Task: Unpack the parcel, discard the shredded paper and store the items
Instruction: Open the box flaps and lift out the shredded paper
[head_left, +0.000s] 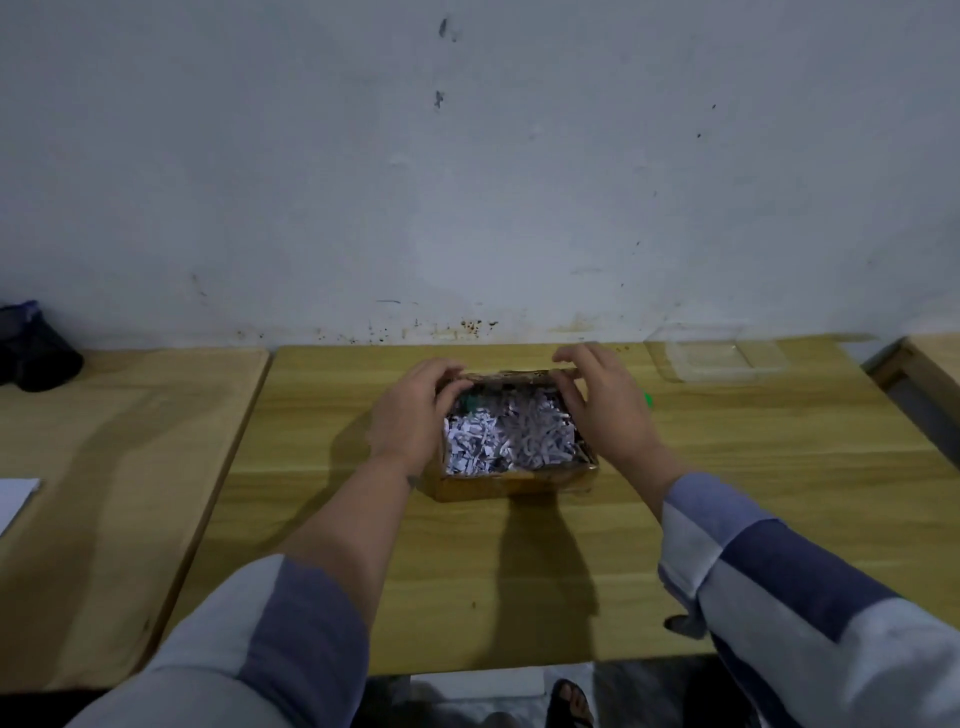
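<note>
A small brown cardboard parcel box (514, 486) sits open on the middle of the wooden table (519, 571). It is filled with white shredded paper (511, 439); a dark green item (471, 401) shows among the shreds at the far left corner. My left hand (410, 410) rests against the box's left wall, fingers curled over the far left corner. My right hand (605, 405) lies along the right wall, thumb on the rim, fingers spread above the far right corner. A bit of bright green (648, 399) peeks out just right of my right hand.
A clear plastic container (717, 353) stands at the table's back right by the wall. A second table (104, 467) adjoins on the left with a dark bag (34, 348) and a white sheet (15, 499). Another table edge (930, 364) is at far right.
</note>
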